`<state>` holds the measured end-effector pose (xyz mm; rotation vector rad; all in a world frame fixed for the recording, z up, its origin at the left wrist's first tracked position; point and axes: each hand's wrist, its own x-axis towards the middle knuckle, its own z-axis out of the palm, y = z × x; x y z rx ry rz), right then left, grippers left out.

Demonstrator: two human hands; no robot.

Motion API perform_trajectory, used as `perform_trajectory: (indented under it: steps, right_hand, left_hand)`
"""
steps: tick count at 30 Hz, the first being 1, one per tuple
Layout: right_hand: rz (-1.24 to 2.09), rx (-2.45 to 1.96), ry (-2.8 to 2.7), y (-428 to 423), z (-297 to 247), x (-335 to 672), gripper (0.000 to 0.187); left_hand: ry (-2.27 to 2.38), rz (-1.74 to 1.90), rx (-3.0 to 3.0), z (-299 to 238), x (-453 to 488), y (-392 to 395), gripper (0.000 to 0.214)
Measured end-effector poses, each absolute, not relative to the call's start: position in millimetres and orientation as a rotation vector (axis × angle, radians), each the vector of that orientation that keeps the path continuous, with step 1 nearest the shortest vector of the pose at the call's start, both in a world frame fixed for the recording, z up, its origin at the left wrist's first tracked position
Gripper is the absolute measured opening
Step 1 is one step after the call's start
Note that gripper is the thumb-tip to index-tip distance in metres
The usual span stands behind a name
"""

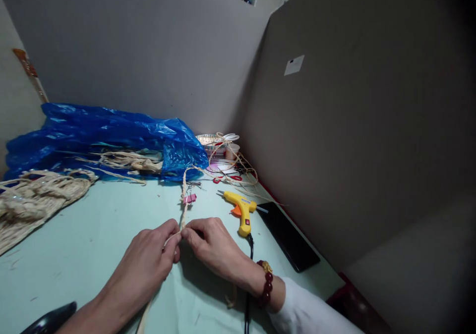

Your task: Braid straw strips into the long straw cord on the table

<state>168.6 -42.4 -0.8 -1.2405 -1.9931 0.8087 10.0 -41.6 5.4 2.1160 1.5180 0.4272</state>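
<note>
A braided raffia strand is pinched at the middle of the pale green bench by the left hand and the right hand, with the fingers of both closed together on it, tip against tip. Farther along, the strand is gripped by a pink binder clip. A yellow glue gun is laid just right of the hands, beside a black phone. A blue plastic bag is heaped behind.
</note>
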Motion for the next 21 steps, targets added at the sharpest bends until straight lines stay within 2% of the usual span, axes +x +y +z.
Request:
perform_trajectory:
  steps: [5, 13, 18, 21]
  right_hand:
    - [1.026, -1.228, -1.812, -36.9, -3.9, 170.8, 0.030]
    - [0.932, -1.213, -1.832, -41.0, -8.1, 168.5, 0.028]
    - [0.961, -1.176, -1.813, -38.3, -12.2, 169.0, 0.030]
    - [1.181, -1.059, -1.699, -36.2, -10.4, 169.9, 0.028]
  left_hand:
    - [1.596, 0.394, 2.198, 4.9, 8.3, -44.8, 0.027]
    - [1.715, 0.567, 2.445, 3.0, 5.0, -49.2, 0.033]
    - [1.515, 0.822, 2.564, -12.1, 7.9, -53.7, 0.028]
    - [1.304, 0.939, 2.732, -21.9, 10.5, -57.7, 0.023]
